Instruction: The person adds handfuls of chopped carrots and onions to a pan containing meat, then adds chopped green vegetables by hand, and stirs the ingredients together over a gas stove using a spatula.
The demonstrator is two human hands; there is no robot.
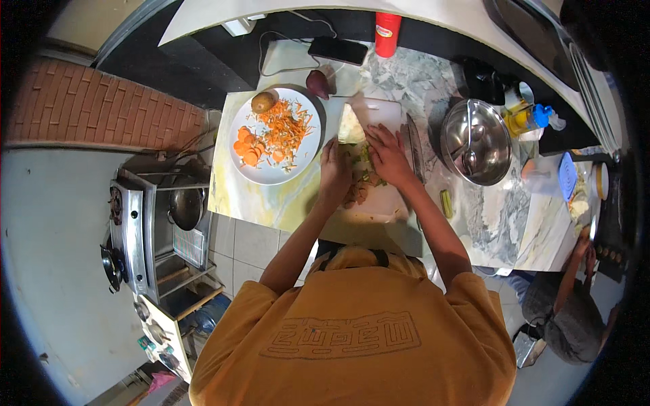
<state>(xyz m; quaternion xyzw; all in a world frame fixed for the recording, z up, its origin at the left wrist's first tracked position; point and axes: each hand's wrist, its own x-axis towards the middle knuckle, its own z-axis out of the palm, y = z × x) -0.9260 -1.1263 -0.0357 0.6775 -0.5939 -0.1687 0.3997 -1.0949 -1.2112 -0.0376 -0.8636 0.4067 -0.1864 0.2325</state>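
Observation:
My left hand (pixel 335 165) rests on the left side of the white cutting board (pixel 388 203), by the lower end of a pale wedge of cabbage (pixel 350 126). My right hand (pixel 387 152) lies on the board with its fingers spread, its fingertips close to the wedge. Whether either hand grips anything is hard to tell. Chopped green pieces (pixel 362 152) and brownish-orange chopped pieces (pixel 358 193) lie between the hands. Along the board's right edge lies a knife (pixel 415 147). A white plate (pixel 274 177) at the left holds shredded carrot (pixel 292 122), carrot slices (pixel 249 149) and a brown potato (pixel 262 102).
A purple root vegetable (pixel 318 84), a phone (pixel 337 51) and a red container (pixel 387 35) stand or lie behind. To the right are a steel bowl (pixel 500 167) with a spoon and a green vegetable piece (pixel 446 203). Another person (pixel 569 314) is at far right.

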